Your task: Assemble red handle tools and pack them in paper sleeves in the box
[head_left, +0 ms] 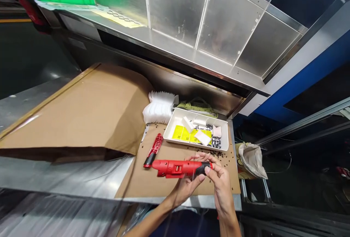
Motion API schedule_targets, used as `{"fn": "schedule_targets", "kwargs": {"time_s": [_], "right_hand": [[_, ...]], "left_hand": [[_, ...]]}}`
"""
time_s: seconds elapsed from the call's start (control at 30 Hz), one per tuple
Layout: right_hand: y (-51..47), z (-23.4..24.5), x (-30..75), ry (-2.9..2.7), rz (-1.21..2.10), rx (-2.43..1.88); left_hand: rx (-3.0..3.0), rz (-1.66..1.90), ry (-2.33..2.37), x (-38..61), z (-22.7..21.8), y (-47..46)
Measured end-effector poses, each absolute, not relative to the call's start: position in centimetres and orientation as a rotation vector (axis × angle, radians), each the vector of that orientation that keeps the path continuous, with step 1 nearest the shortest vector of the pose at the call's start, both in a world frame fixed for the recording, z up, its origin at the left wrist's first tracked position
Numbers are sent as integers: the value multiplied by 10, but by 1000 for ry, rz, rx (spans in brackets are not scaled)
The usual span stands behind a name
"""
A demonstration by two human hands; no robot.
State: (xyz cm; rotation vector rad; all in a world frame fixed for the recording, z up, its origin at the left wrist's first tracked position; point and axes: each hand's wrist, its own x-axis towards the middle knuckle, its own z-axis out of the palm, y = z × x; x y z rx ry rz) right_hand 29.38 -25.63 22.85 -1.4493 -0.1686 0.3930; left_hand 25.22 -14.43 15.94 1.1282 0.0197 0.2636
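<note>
Both hands are on a red plastic housing (169,166) with a black end, held level above the brown paper on the bench. My left hand (188,184) supports it from below, its fingers curled round behind and the thumb near the black section. At the right end my right hand (220,177) pinches the black part between thumb and fingers. To the left on the paper lies another red and black housing piece (154,150), its ribbed inside facing up. Just behind the hands stands a white tray (169,143) holding yellow label sheets (179,133), white pads and small black parts.
A large cardboard box (90,109) fills the left of the bench. Stacked white foam sheets (160,107) stand behind the housing piece. A green patterned pouch (197,107) lies behind the tray. An open bag (251,158) hangs at the right. Small black bits litter the brown paper (136,184).
</note>
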Motion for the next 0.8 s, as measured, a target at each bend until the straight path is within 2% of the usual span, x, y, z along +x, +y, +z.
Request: {"fn": "schedule_targets", "kwargs": {"time_s": [0.3, 0.8], "right_hand": [[-257, 223, 311, -138, 405, -1457], [-262, 216, 326, -188, 462, -1478]], "left_hand": [[1165, 268, 47, 267, 167, -139], [1292, 252, 51, 273, 157, -134]]}}
